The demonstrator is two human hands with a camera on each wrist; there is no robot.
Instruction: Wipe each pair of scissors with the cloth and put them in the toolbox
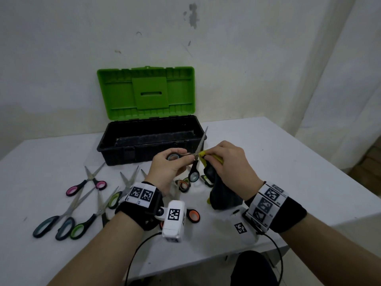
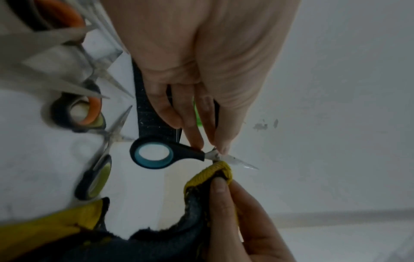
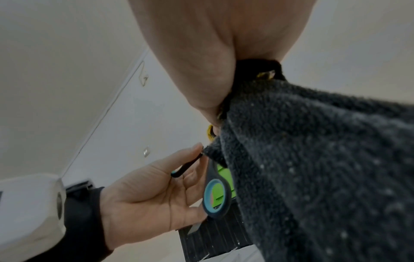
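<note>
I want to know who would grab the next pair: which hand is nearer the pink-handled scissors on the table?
Left. The left hand, holding the blue-handled scissors, is up and right of the pink-handled scissors. The right hand, gripping the cloth, is farther right still.

Head view looks down over the table (image 1: 288, 162); both wrist views sit close, sharing the blue-handled scissors (image 2: 154, 153).

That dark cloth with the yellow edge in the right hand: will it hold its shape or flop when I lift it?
Probably floppy: the cloth hangs limp below the right hand. Its nap looks fuzzy in the right wrist view, so likely grippy, not slippery. It seems light, since a fingertip pinch carries it.
</note>
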